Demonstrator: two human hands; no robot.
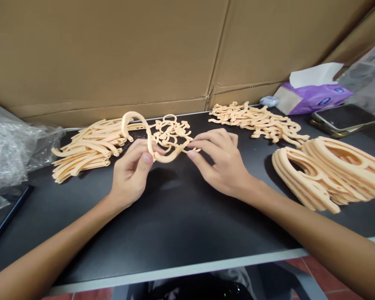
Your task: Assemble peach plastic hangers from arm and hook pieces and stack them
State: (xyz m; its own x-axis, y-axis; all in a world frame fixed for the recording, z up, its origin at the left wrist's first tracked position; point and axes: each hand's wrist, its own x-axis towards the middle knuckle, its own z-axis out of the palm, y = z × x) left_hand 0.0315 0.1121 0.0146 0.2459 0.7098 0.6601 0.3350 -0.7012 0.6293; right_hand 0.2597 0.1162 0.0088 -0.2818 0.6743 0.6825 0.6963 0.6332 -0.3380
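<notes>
My left hand (131, 177) is closed around a curved, peach-coloured plastic hook piece (149, 139), thumb and fingers pinching it near its middle. One end of it arches up above the hand, and the other bends across to the right. At that right end, my right hand (223, 162) has its thumb and fingertips pinched together; the exact contact is partly hidden. Just behind the held piece lies a loose heap of small curled plastic hooks (171, 129). Left of it, near my left hand, is a pile of long, slightly bent plastic arms (87, 146) with holes at their ends.
Small wavy plastic pieces (253, 118) lie at the back right. Stacked hanger-shaped frames (315, 179) rest beyond my right forearm. A purple tissue pack (315, 98) and a phone (345, 116) sit at the right; clear plastic bags (12, 146) at the left. Cardboard (128, 54) stands behind the black table (181, 233).
</notes>
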